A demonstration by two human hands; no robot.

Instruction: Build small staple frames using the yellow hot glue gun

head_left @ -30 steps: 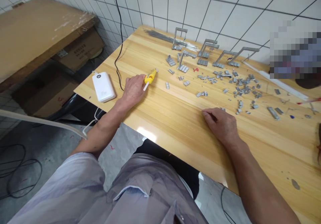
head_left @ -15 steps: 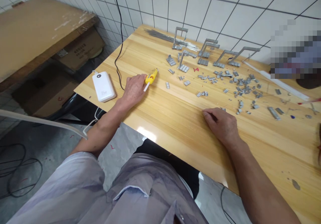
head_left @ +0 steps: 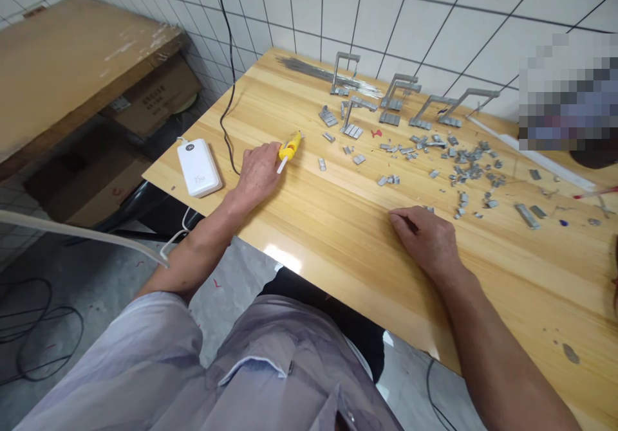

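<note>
On the left side of the wooden table [head_left: 318,219], my left hand [head_left: 259,172] is closed around a yellow hot glue gun [head_left: 291,145]. A white glue stick [head_left: 282,164] pokes out of its rear, toward me. The grip is hidden under my fingers. My right hand [head_left: 427,237] rests on the tabletop with its fingers curled in, and nothing shows in it. Just beyond it lie scattered small grey metal pieces [head_left: 467,172]. Several grey bracket-shaped frames [head_left: 356,114] stand on flat segmented bases farther back.
A white power bank [head_left: 199,167] lies at the table's left edge. A black cable [head_left: 226,122] runs down beside my left hand. Thin metal rods [head_left: 316,73] lie by the tiled wall. A white strip [head_left: 545,161] is at the right. Another table [head_left: 82,51] stands left, with cardboard boxes [head_left: 152,96] underneath.
</note>
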